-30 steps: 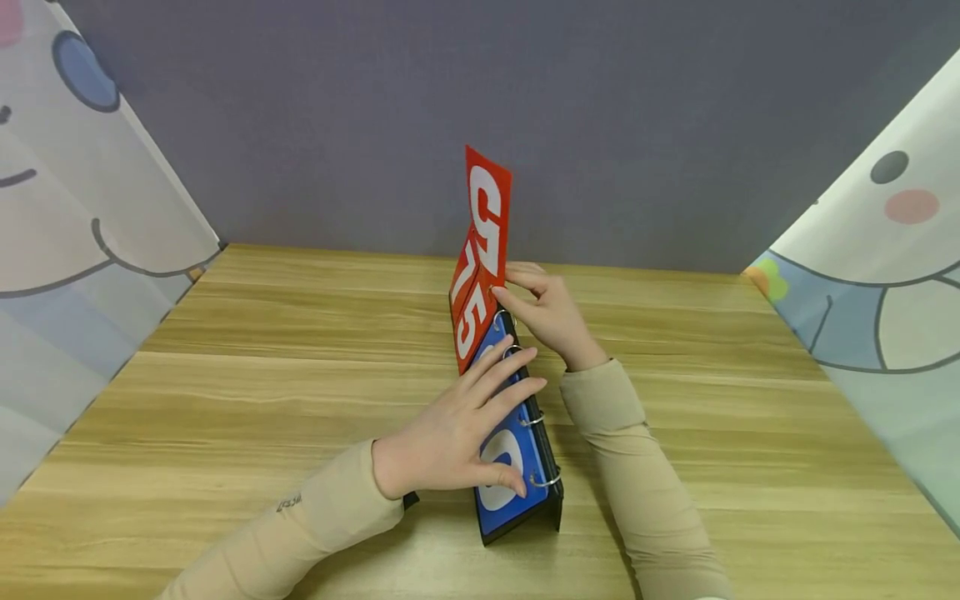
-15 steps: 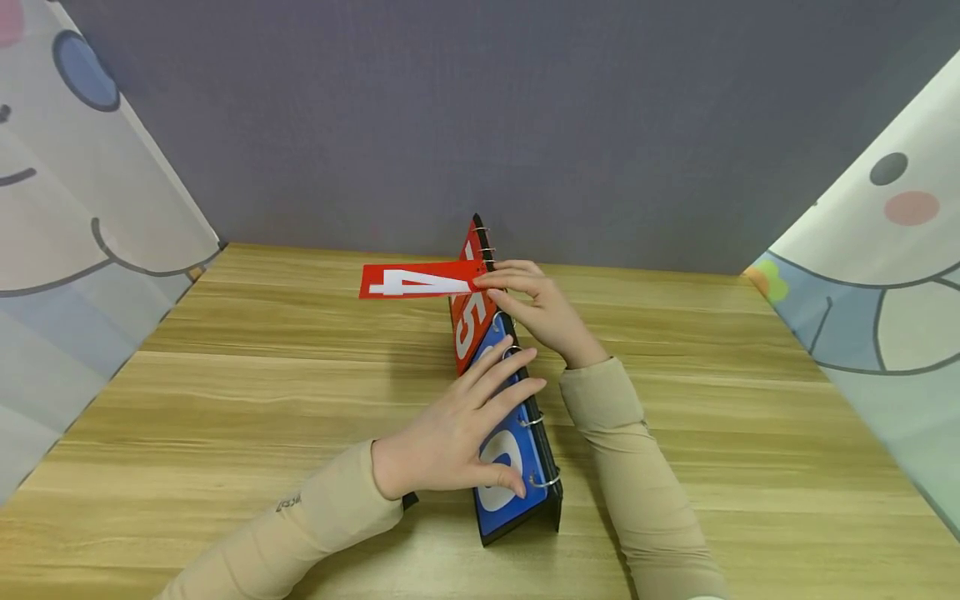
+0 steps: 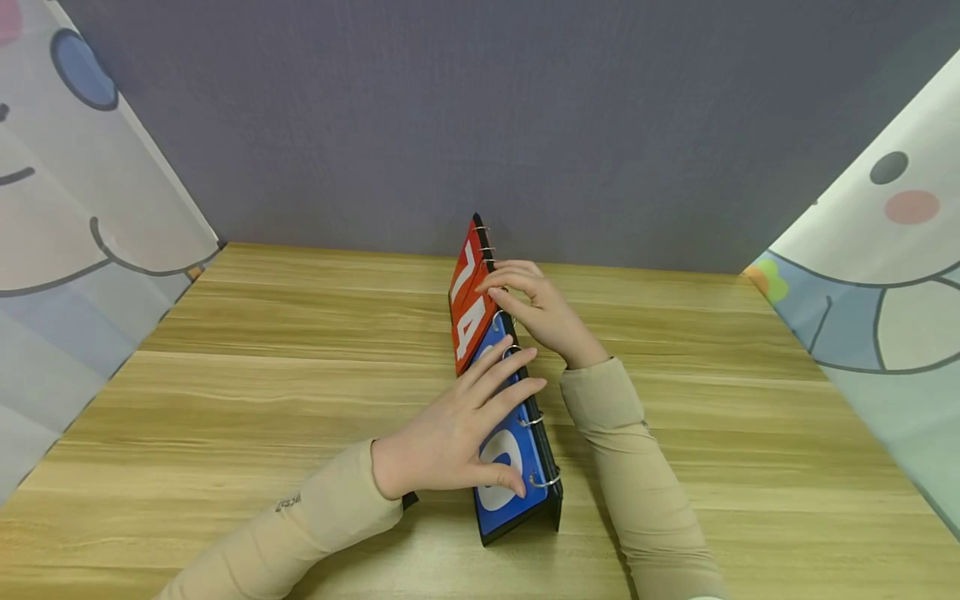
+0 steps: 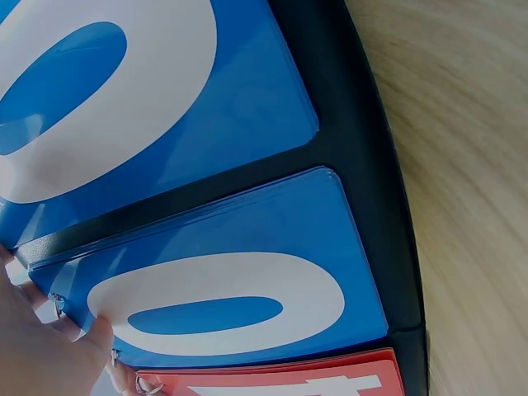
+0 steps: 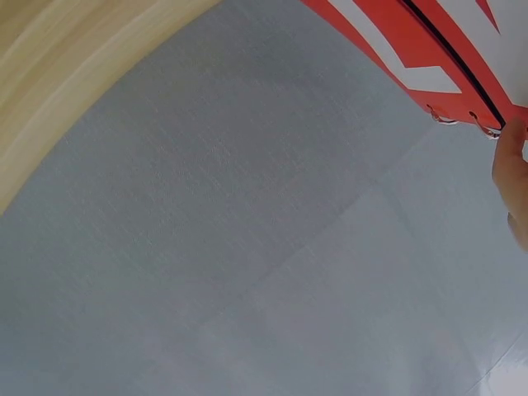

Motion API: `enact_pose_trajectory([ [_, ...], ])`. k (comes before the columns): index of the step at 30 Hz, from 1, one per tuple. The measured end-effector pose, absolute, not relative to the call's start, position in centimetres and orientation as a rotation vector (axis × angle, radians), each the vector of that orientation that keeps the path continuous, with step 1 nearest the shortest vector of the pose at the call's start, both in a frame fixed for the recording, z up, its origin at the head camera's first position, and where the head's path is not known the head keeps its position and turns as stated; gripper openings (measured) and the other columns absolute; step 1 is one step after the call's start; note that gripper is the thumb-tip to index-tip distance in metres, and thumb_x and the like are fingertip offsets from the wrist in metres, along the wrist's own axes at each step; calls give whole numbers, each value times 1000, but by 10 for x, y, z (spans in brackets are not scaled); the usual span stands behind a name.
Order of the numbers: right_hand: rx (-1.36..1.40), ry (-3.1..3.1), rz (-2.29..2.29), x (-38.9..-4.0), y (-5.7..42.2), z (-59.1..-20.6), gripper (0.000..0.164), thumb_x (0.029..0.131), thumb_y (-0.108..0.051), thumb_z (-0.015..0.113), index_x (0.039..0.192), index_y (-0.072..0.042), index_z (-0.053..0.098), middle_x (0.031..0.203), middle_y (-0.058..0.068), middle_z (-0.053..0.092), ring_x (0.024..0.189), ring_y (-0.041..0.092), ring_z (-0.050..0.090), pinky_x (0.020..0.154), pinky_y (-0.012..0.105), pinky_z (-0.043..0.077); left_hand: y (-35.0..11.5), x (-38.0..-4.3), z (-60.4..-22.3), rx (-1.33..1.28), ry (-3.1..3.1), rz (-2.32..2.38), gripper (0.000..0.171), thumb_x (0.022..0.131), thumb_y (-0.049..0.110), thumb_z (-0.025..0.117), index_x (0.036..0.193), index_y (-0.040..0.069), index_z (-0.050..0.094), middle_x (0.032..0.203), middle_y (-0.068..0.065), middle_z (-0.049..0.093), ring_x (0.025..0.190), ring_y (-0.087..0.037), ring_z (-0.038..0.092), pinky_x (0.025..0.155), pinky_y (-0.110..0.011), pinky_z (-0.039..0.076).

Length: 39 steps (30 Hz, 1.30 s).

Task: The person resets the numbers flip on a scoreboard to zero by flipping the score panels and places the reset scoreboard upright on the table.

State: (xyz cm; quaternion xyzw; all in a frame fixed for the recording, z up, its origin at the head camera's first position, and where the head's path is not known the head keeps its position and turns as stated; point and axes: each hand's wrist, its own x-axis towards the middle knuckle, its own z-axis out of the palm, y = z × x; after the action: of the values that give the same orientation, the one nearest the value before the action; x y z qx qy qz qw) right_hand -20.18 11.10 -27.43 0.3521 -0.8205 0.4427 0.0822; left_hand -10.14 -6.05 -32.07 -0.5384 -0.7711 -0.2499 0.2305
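Observation:
A black tent-shaped flip scoreboard [image 3: 546, 446] stands on the table, its number cards hung on metal rings. At its far end are a red card with 7 [image 3: 463, 268] and a red card with 4 [image 3: 472, 319], both lying flat. Nearer are blue cards with 0; the left wrist view shows one blue 0 card [image 4: 330, 198] beside another. My left hand [image 3: 457, 437], fingers spread, rests over the blue cards and the top edge. At the ring edge by the 4, the fingertips of my right hand [image 3: 543, 310] touch the red card's top.
The scoreboard stands mid-way across a wood-grain table [image 3: 300, 350]. A grey wall [image 3: 480, 108] rises behind the table's back edge. Cartoon-printed panels [image 3: 60, 200] flank both sides. Something small and black [image 3: 409, 500] shows beside the left cuff.
The raised red card flipped over towards the left, swung down and now lies flat, so 4 shows where 5 was. My right fingers eased off it; the left hand stayed still.

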Motion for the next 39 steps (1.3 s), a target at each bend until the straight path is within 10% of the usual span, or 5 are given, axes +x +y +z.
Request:
enact_pose_trajectory([
  [18,239,-2276,2290,-215,119,-285,42,98,-15,45,135,5,39,137,22,42,130,38,39,108,45,34,-60,-102,-321,-1483,-2132,-701,87,84,69,31,143,5,29,152,-18,20,144,-41,11,114,-49,19],
  [39,79,-2591,2488,-227,117,-314,55,101,-32,33,148,-5,24,150,20,25,133,39,35,104,45,36,-59,-102,-321,-1479,-2104,-707,87,85,68,25,142,3,31,152,-20,22,144,-40,10,115,-49,16],
])
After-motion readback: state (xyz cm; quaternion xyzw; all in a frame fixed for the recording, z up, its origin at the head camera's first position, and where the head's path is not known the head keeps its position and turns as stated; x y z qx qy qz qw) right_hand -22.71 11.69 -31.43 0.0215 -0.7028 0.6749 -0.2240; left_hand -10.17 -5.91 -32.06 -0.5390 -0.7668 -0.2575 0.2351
